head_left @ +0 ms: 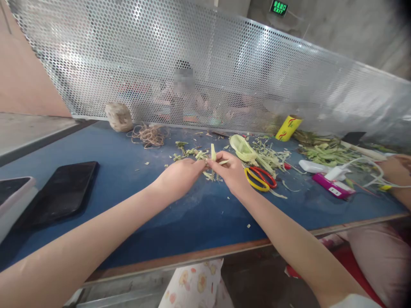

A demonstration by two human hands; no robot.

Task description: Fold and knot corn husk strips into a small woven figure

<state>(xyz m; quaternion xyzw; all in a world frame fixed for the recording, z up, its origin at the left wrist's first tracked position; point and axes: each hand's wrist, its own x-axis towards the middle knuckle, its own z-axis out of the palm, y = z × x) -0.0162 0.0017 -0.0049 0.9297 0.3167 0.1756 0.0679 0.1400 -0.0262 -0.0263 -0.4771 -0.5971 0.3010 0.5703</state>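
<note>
Over the blue table, my left hand and my right hand meet, fingertips closed in a pinch. Between them is a pale green strip that looks like corn husk. One end stands up above the fingers, and the part inside the pinch is hidden. Knotted green husk pieces lie just beyond my left fingers. To the right of my right hand are a cupped husk leaf, a pile of shredded husk and scissors with red and yellow handles.
A black phone lies at left. Tangled twine and a wrapped pale bundle sit near the perforated metal screen. Further right are a yellow roll, a purple box, a white cable and another person's arm.
</note>
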